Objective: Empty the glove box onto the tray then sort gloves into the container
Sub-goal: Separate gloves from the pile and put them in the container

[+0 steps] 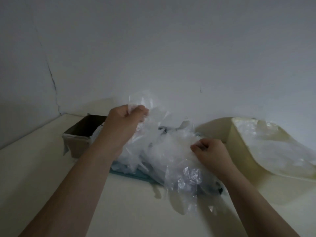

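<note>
Gloves [164, 147] of clear plastic lie heaped on the blue tray [130, 176], spilling over its near edge, the right hand [211, 153] pinching the heap, the left hand [124, 120] farther back gripping a raised glove [143, 100], brown box [80, 134] beyond at left, cream container [239, 151] at right.

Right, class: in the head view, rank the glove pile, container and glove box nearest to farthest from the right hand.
1. glove pile, centre, gripped by the right hand.
2. container, just to its right.
3. glove box, far left.
</note>
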The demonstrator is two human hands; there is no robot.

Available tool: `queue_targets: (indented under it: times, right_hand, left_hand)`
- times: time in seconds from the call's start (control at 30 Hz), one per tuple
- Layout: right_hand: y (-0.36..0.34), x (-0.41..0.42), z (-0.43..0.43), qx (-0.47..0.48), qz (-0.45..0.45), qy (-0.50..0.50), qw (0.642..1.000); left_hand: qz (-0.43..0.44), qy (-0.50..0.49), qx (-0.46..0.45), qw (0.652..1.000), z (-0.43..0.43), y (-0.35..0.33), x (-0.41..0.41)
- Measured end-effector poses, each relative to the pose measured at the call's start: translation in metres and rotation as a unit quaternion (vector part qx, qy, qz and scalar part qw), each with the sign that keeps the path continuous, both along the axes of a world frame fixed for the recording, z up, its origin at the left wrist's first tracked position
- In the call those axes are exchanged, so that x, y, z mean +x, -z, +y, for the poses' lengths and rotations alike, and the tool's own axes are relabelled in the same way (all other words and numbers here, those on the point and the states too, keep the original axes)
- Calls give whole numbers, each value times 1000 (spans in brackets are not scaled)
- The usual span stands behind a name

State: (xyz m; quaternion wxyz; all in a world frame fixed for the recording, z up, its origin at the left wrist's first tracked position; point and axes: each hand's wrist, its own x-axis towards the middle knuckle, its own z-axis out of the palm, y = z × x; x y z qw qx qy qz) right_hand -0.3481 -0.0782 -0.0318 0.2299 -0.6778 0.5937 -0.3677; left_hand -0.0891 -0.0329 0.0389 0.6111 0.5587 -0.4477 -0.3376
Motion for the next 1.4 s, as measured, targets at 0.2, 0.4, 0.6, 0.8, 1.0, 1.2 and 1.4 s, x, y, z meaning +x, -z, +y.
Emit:
queue_targets:
  times: [0.2, 0.4, 0.6, 0.8, 1.0, 1.2, 1.4]
  right_hand:
    - [-30, 6, 11, -46, -21, 1, 999]
    - [-91, -26, 35, -106, -93, -6, 990]
    - [-133, -103, 45, -129, -157, 69, 977]
    - [-134, -176, 16, -84, -39, 132, 987]
    - [-106, -186, -26, -28, 135, 200, 970]
    - [-88, -192, -38, 85, 125, 156, 976]
    - [-112, -238, -31, -104, 44, 205, 972]
  left_hand:
    - [-28, 63, -68, 995, 22, -17, -28]
    - [-108, 148, -50, 982, 22, -28, -66]
    - [-108, 222, -28, 969, 16, -44, -118]
    - [-48, 293, -22, 955, 15, -69, -160]
    - [103, 418, 2, 903, 0, -90, -183]
    - [75, 368, 62, 925, -58, -66, -253]
    - [-85, 290, 107, 947, -100, -38, -299]
